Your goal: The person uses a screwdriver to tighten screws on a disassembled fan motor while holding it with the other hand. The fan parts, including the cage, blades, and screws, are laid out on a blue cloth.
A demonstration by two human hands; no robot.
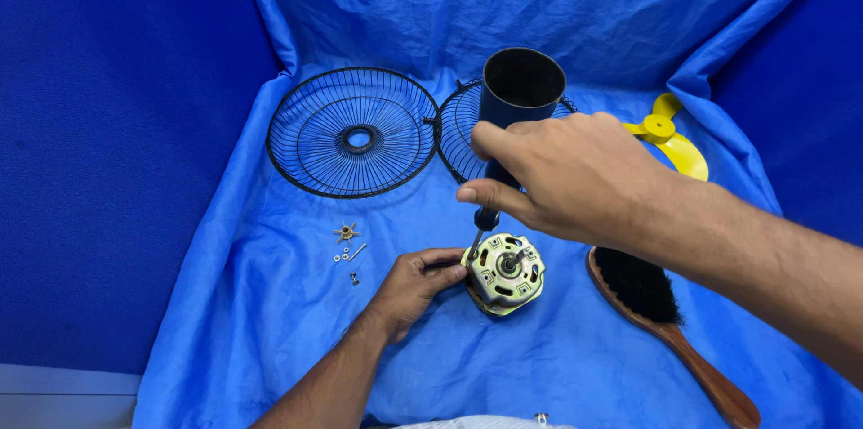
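Everything sits on a wrinkled blue cloth [270, 303] draped up the back like a little backdrop. Dead centre near the front edge is a small fan motor [505, 272]: squarish with rounded corners, pale gold metal casing with slotted vent holes around the top, and a short steel shaft poking up from the middle.

The left hand [415, 285] comes in from the bottom, palm down, fingers curled against the motor's left side with the thumb on its top edge, gripping it in place.

The right hand [575, 173] reaches across from the right, hovering above the motor, fingers wrapped round the dark handle of a screwdriver [485, 218]. The thin metal shank angles down to the motor's upper-left corner, and the tip looks to be touching there.

Behind the right hand stands a dark blue cylindrical housing [521, 92], open at the top, smooth and plasticky. Two black wire fan guards [352, 132] lie further back, the second mostly hidden. A yellow plastic fan blade [670, 143] peeks out at the right. A wooden-handled brush [661, 321] with black bristles lies right of the motor. Left of it are some tiny loose screws and washers [349, 254], plus a small brass star-shaped bit.
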